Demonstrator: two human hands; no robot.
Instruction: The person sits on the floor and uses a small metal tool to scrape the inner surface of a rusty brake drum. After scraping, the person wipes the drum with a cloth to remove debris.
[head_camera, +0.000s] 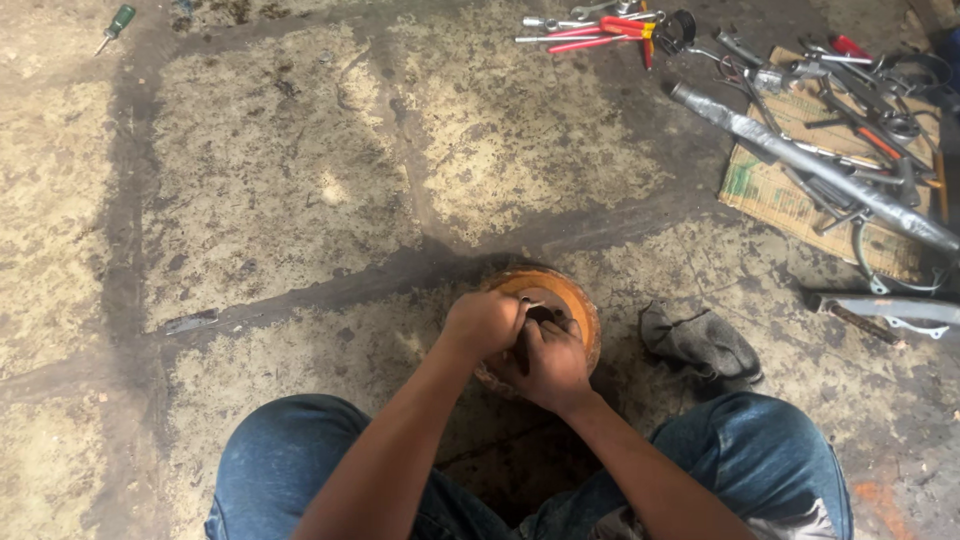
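- Left hand (483, 325) closed around one small metal piece (530, 302), over one orange bowl (572, 298).
- Right hand (548, 365) curled shut just beside it, touching it; what it grips is hidden.
- Bowl sits on the floor (280, 180) between two denim knees.
- One grey rag (700, 343) lies right of the bowl.
- One cardboard sheet (770, 190) carries many tools, uncountable; one long taped pipe (810, 165) crosses it.
- One green screwdriver (115, 26) far left.
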